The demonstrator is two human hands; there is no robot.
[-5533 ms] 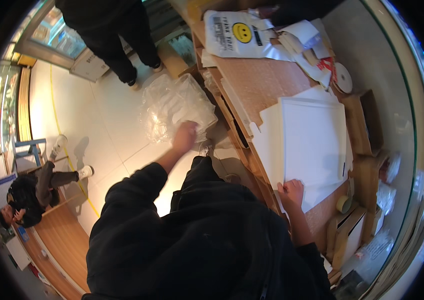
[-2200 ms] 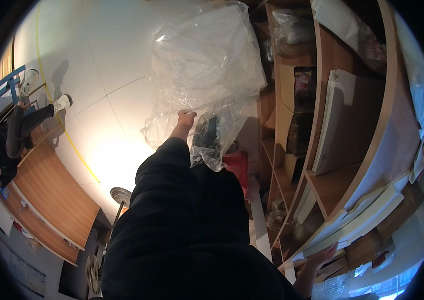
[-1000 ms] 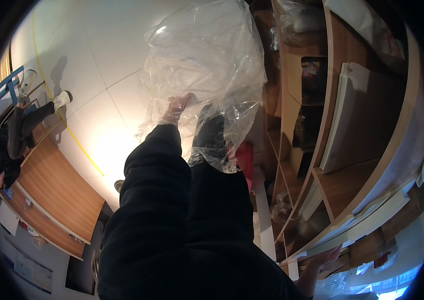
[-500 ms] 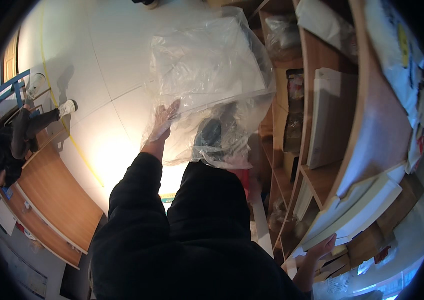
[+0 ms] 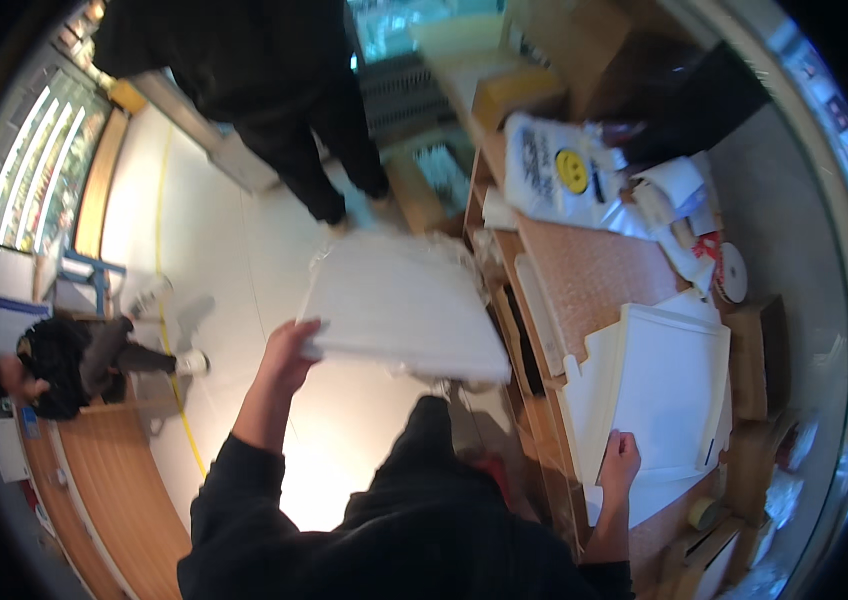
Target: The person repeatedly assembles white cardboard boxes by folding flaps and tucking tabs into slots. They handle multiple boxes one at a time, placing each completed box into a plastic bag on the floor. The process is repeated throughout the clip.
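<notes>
My left hand (image 5: 290, 356) is closed on the near left corner of a flat white stack in clear plastic wrap (image 5: 409, 305). The stack is held out over the floor, to the left of the shelf unit. My right hand (image 5: 621, 458) has its fingers curled at the left edge of a white flat folded board with cream edges (image 5: 669, 385). This board lies on the wooden counter top, over other white sheets. How firmly the right fingers grip it is partly hidden.
A wooden shelf counter (image 5: 599, 275) stands on the right, bearing a white plastic bag with a yellow smiley (image 5: 549, 170), a tape roll (image 5: 704, 513) and cardboard boxes (image 5: 759, 355). One person in dark clothes (image 5: 274, 110) stands ahead; another person (image 5: 59, 360) sits at the left by a wooden table (image 5: 119, 480).
The view has lifted and turned, bringing the counter top and a standing person into sight. The wrapped stack now lies flatter in my left hand. My right hand shows more fully on the board.
</notes>
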